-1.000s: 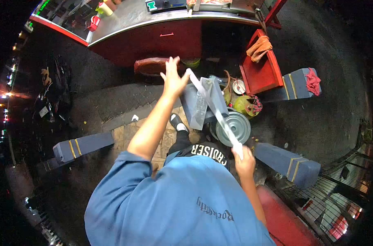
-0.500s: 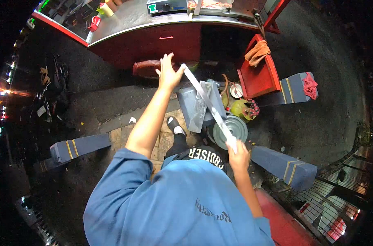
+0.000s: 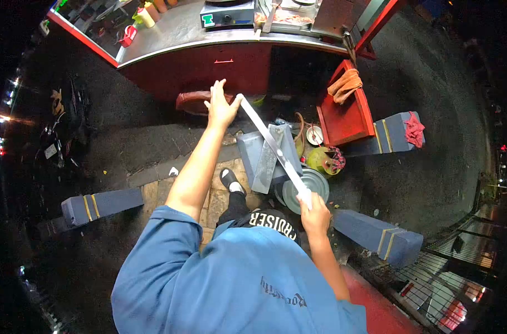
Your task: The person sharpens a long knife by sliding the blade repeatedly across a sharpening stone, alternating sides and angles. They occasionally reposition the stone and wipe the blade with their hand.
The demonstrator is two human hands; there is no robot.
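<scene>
My right hand (image 3: 316, 214) is wrapped around the white handle of a long knife (image 3: 264, 130). The narrow blade slants up and left from the handle. At its far end my left hand (image 3: 221, 110) has its fingers spread, with the thumb touching the tip. Under the blade a long grey slab (image 3: 263, 176), like a sharpening stone, lies across a grey tub (image 3: 248, 146). Beside the tub, close to my right hand, is a round greenish lid (image 3: 319, 192).
Ahead stands a red cart (image 3: 197, 69) with a metal counter. A green gas cylinder (image 3: 318, 161), a white bowl (image 3: 314, 135) and a red wooden stand (image 3: 342, 125) are right of the tub. Grey blocks with yellow bands lie at left (image 3: 117, 203) and right (image 3: 365, 229).
The view has shifted slightly, so the scene beyond sits lower and further left. Both hands keep nearly the same hold on the knife.
</scene>
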